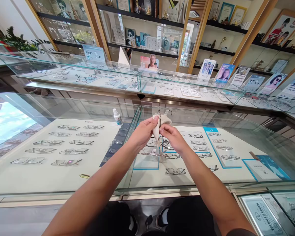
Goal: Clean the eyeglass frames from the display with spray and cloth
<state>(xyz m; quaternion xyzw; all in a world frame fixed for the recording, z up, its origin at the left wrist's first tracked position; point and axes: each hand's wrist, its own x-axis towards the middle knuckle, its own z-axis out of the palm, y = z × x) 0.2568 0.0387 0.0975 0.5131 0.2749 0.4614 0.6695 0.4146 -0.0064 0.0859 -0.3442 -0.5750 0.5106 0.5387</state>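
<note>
Above the glass counter, a beige cloth [165, 120] is folded around part of a pair of eyeglasses [169, 111]. A thin dark temple of the glasses sticks out past the cloth at the far side. My left hand [145, 129] is closed, pinching the cloth between thumb and fingers. On the other side, my right hand [171, 136] is closed with thumb and fingertips at the glasses' edge, against the cloth. The lenses are mostly hidden by the cloth and fingers. A white spray bottle [117, 117] stands on the counter beyond my left hand.
Under the glass top [93, 182] lie rows of eyeglasses [175, 171] and a small gold-coloured piece [84, 176]. A second glass display case [100, 77] with upright advertising cards [225, 72] stands across the aisle. Shelves [142, 14] line the back wall.
</note>
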